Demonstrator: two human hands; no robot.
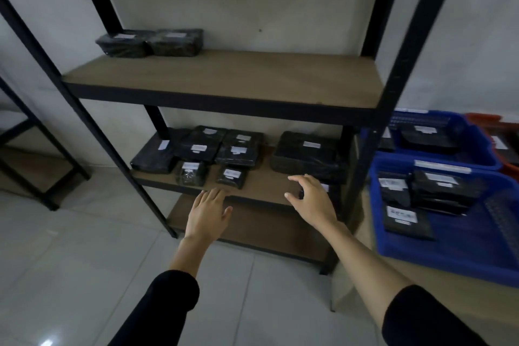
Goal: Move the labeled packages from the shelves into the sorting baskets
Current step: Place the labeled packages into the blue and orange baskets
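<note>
Several black wrapped packages with white labels lie on the middle shelf [261,185] of a black metal rack, among them a large one [306,154] at the right and a small one [231,177] near the front. Two more packages [150,42] sit at the back left of the upper shelf [224,78]. My left hand [209,212] reaches toward the middle shelf's front edge, fingers straight, holding nothing. My right hand [311,198] hovers in front of the large package with fingers spread and slightly bent, empty. Labeled packages lie in the near blue basket [449,255].
A second blue basket [477,160] with packages stands behind the near one, and a red basket [502,135] beside it, all on a low wooden table at the right. Another black rack [36,166] stands at the left. The floor is pale tile.
</note>
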